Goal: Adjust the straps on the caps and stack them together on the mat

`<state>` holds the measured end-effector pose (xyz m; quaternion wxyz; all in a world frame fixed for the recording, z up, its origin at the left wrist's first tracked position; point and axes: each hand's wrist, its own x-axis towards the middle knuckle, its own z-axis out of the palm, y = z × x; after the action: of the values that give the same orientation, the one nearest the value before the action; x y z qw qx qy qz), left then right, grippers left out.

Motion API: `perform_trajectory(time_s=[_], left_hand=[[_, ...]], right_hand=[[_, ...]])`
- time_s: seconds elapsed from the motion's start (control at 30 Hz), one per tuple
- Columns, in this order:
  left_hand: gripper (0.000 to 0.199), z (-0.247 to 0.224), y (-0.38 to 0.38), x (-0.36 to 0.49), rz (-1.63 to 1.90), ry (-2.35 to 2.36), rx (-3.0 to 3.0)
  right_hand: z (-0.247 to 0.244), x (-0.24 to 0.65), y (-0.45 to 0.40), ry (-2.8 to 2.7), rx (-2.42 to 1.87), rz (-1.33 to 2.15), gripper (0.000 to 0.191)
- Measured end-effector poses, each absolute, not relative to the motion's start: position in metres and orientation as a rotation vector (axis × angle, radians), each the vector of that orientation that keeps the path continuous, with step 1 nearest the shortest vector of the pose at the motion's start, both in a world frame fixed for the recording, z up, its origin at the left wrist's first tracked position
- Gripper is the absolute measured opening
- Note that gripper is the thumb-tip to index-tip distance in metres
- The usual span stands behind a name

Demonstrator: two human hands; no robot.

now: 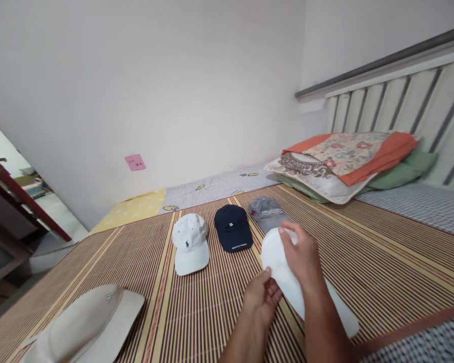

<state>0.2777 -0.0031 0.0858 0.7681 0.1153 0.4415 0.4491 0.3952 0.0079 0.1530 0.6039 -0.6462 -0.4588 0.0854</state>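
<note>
Head: hands [260, 297] [302, 254] close together on white cap [275, 256]

You've got navy cap [231, 236] centre: matt cloth, smooth crown. Right of it, your held white cap [275, 254]: cloth-like, smooth, matt. Left of it, logo white cap [192, 237]: matt cloth, lightly puckered. Nearer you, well left of it, beige cap [93, 317]: smooth cloth look. Under it, striped mat [196, 315]: ridged, slat-like. Beyond it, pink note [135, 162]: matt paper; wall [181, 96]: smooth, matt.
</note>
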Motion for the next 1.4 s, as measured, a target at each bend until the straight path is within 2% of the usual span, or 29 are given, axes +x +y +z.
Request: perform_trajectory(time_s=[0.07, 0.33, 0.4, 0.53, 0.77, 0.97, 1.2, 1.4], left_hand=[[0.001, 0.092, -0.006, 0.271, 1.034, 0.903, 0.256], [0.044, 0.159, -0.019, 0.171, 1.289, 0.695, 0.741], [0.042, 0.179, -0.027, 0.139, 1.255, 0.788, 0.958], [0.025, 0.204, -0.045, 0.099, 1.047, 0.892, 1.476], [0.016, 0.192, -0.062, 0.097, 1.089, 1.028, 1.471], [0.012, 0.185, -0.069, 0.090, 1.066, 1.065, 1.537], [0.036, 0.193, -0.080, 0.094, 1.120, 1.093, 1.449], [0.043, 0.187, -0.078, 0.100, 0.948, 1.061, 1.422]], right_hand=[[0.157, 0.394, 0.005, -1.096, -1.476, 0.221, 0.046], [0.177, 0.379, -0.006, -1.198, -1.344, 0.352, 0.041], [0.180, 0.372, -0.008, -1.215, -1.290, 0.415, 0.041], [0.187, 0.358, -0.014, -1.285, -1.143, 0.627, 0.041], [0.205, 0.338, -0.035, -1.590, -1.082, 0.707, 0.033], [0.217, 0.319, -0.048, -1.875, -0.911, 0.907, 0.042], [0.222, 0.304, -0.050, -1.963, -0.860, 0.948, 0.020], [0.219, 0.303, -0.051, -1.845, -0.975, 0.865, 0.020]])
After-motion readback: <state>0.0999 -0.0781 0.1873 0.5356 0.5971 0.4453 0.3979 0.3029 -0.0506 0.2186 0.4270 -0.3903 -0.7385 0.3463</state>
